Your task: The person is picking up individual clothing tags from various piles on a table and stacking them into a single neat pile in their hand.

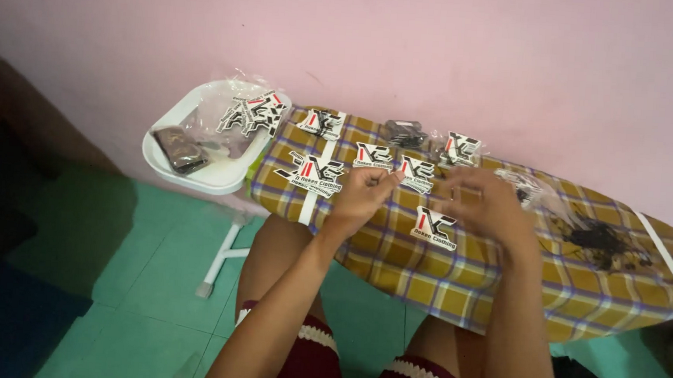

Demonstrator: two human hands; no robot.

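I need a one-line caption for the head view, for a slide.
Two hands meet over printed tags on a plaid ironing board.

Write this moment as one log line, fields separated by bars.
left hand pinching small tag | right hand blurred, beside it | both above plaid ironing board | tags laid out

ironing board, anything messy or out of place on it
Mostly tidy: printed tags lie scattered flat on the plaid ironing board, some tilted at different angles. A loose tangle of dark strings sprawls near the far right end. The left hand and right hand work over the middle. Nothing looks spilled or damaged.
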